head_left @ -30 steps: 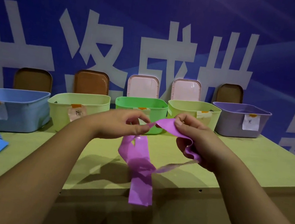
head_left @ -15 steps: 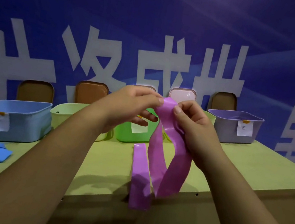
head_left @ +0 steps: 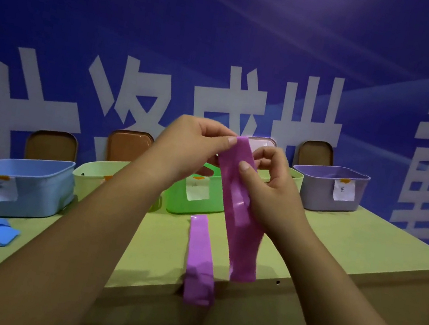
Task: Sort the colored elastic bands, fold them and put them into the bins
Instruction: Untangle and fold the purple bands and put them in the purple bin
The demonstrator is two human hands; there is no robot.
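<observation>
One second on: loose purple elastic band [head_left: 236, 209] pulled up into a flat doubled strip, loop closed. First fold about set; more folding due before lilac plastic bin [head_left: 325, 193], far right. Top end pinched by left hand [head_left: 196, 145], right hand [head_left: 270, 195] pinching just below; free tail draped over pale green table [head_left: 364, 246] edge.

Left hand [head_left: 190, 144]: risen from low over table [head_left: 364, 246], now pinches top end of band [head_left: 238, 215].
Right hand [head_left: 268, 189]: closed in from apart, then slid below left, thumb pressing band front.
Band: first twisted and slack between hands, then open hanging loop, now flattened into doubled strip.
Tail [head_left: 201, 263]: straightened, hangs over table edge.
</observation>
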